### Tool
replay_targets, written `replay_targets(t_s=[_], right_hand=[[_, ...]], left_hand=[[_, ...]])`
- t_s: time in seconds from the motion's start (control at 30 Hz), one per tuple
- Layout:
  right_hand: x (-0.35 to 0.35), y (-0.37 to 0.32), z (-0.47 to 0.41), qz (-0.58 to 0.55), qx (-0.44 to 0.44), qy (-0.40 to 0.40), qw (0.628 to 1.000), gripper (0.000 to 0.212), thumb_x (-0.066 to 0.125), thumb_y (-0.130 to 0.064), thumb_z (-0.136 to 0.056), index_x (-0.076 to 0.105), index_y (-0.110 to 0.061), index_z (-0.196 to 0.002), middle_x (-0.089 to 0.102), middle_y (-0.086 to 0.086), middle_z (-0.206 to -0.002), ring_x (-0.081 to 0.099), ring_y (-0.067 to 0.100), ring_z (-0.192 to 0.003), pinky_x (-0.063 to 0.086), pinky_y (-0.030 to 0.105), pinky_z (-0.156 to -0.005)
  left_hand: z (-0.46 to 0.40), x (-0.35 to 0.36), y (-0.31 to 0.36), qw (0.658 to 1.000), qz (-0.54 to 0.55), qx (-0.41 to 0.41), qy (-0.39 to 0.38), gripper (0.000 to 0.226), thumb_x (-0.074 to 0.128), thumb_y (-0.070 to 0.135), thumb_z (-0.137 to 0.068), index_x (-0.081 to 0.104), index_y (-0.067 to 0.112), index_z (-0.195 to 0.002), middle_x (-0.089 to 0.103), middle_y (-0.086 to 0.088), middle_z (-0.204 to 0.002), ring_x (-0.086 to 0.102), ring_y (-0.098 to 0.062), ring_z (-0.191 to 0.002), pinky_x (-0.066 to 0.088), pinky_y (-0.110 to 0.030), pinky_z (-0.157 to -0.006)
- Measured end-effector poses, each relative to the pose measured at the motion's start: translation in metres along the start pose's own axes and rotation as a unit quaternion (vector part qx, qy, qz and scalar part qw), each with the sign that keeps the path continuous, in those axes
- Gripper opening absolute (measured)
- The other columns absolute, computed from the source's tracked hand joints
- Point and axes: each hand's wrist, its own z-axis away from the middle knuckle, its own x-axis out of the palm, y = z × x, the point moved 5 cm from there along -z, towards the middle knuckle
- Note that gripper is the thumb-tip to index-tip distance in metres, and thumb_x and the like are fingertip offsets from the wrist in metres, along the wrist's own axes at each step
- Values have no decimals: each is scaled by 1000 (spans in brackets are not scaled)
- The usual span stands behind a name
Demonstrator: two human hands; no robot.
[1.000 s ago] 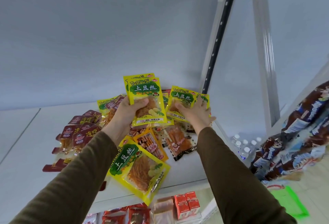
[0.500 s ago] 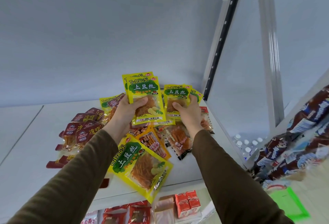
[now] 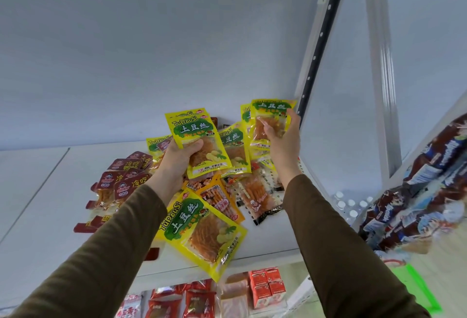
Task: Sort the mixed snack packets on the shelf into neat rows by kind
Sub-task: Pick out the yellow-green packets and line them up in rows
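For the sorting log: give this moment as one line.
left hand: holds yellow plastic TuDouSi packets | right hand: holds yellow plastic packet, raised | white shelf: dark red packets left, unsorted

I read "TuDouSi" and "土豆丝" on the yellow packet (image 3: 199,144) I'm holding up, with "TIANQING" at its foot. The flat yellow packet (image 3: 202,231) repeats both. Maroon packets (image 3: 126,181) say "冷吃".
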Motion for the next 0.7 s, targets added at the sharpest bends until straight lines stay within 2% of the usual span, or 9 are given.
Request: replay_targets(t_s=[0.07, 0.13, 0.23, 0.33, 0.4, 0.5, 0.6, 0.67, 0.7], right_hand=[[-5, -20, 0, 6, -47, 24, 999, 63, 69, -25, -98, 37, -26, -152, 47, -13, -152, 50, 1, -120, 37, 0, -82], [-8, -41, 1, -25, -80, 37, 996, 63, 69, -24, -98, 37, -24, -152, 46, -16, -147, 46, -12, -111, 36, -6, -80], [5, -54, 6, -112, -45, -16, 993, 63, 72, -24, -94, 41, -26, -149, 50, -12, -145, 57, -9, -109, 49, 16, -95], [39, -47, 27, -195, 102, -149, 964, 62, 77, -25, -91, 46, -26, -145, 56, -5, -135, 62, 9, -112, 47, 30, -89], [57, -37, 42, -181, 150, -185, 954, 63, 78, -27, -91, 46, -24, -146, 54, -3, -136, 56, 17, -122, 39, 34, -95], [73, -26, 56, -146, 167, -189, 957, 62, 75, -31, -93, 45, -23, -147, 50, 2, -146, 49, 24, -134, 37, 37, -101], [85, -31, 70, -140, 165, -192, 957, 64, 72, -28, -96, 41, -22, -151, 47, 3, -152, 46, 24, -139, 39, 39, -109], [93, -38, 79, -129, 157, -211, 956, 65, 68, -26, -99, 36, -23, -155, 43, 3, -157, 44, 24, -143, 39, 41, -115], [96, -41, 83, -126, 155, -229, 953, 64, 64, -24, -101, 34, -25, -157, 38, 2, -161, 41, 23, -145, 38, 42, -117]], left_hand=[[0, 0, 0, 1000, -6, 8, 6, 31, 70, 15, -98, 64, 17, -129, 78, -10, -111, 77, -33, -98, 61, -52, -84], [0, 1, -1, 1000, -4, 4, 10, 33, 68, 14, -99, 61, 17, -131, 78, -11, -112, 76, -33, -100, 60, -53, -88], [1, 3, -2, 999, 27, -34, 8, 34, 61, 17, -104, 50, 13, -136, 74, -19, -118, 78, -33, -89, 63, -51, -69], [7, 7, 3, 997, 36, -58, 34, 34, 48, 25, -110, 46, 7, -138, 72, -16, -93, 74, -24, -64, 61, -41, -53], [11, 12, 4, 997, 40, -70, 16, 51, 36, 42, -111, 55, 6, -141, 71, -12, -81, 72, -26, -66, 63, -51, -65], [21, 22, 11, 989, 75, -101, -76, 88, 21, 79, -97, 71, 14, -130, 73, -21, -120, 70, -43, -111, 53, -64, -99], [26, 23, 14, 987, 55, -105, -108, 100, 60, 83, -79, 48, 15, -153, 67, -20, -133, 69, -43, -114, 56, -61, -94], [27, 11, 8, 992, 1, -118, -37, 120, 91, 64, -64, 27, 28, -160, 68, -16, -132, 75, -41, -101, 61, -61, -79], [24, 5, 6, 993, -25, -112, -17, 112, 95, 52, -64, 34, 28, -155, 71, -16, -126, 77, -39, -93, 62, -59, -71]])
